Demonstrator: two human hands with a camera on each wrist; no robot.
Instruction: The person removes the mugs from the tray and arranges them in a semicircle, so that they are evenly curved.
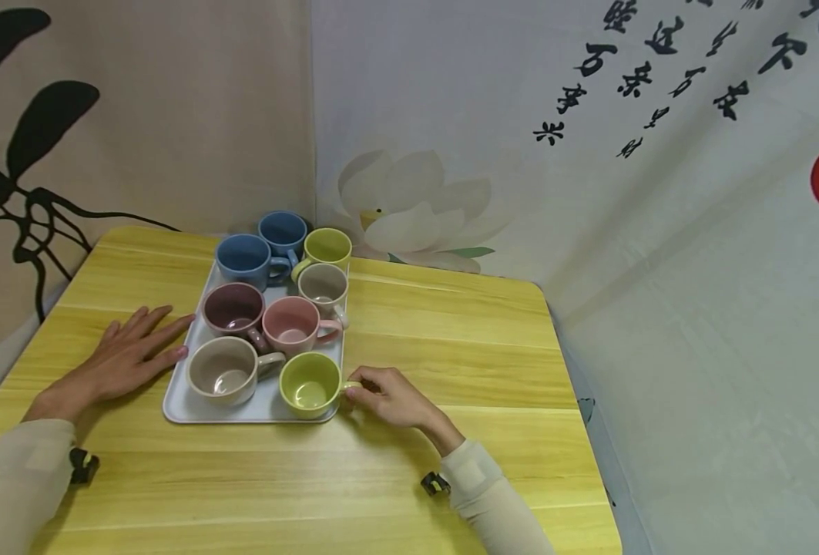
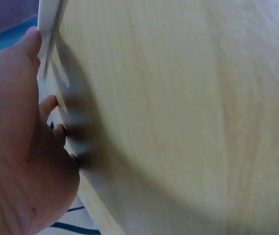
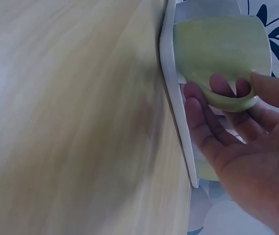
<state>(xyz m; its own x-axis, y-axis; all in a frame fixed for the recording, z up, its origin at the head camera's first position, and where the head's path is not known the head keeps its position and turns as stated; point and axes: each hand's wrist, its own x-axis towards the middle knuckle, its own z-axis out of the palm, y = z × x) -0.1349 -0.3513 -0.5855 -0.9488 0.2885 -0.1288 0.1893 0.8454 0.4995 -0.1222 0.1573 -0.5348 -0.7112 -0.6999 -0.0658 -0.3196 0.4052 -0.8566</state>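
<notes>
At the front right corner of a white tray (image 1: 260,410) stands a yellow-green mug (image 1: 310,383). My right hand (image 1: 397,399) holds its handle, with fingers curled through the loop in the right wrist view, where the mug (image 3: 220,46) sits at the tray's rim. My left hand (image 1: 130,358) lies with fingers spread on the table, its thumb and index fingertip at the tray's left edge. Beside the green mug is a beige mug (image 1: 223,371), handle to the right. Behind them stand a pink mug (image 1: 291,324) and a purple mug (image 1: 233,307).
Farther back on the tray are a grey mug (image 1: 323,285), another yellow-green mug (image 1: 328,247) and two blue mugs, one at the left (image 1: 243,260), one at the back (image 1: 283,230). The wooden table (image 1: 451,347) meets a printed curtain (image 1: 416,92) behind.
</notes>
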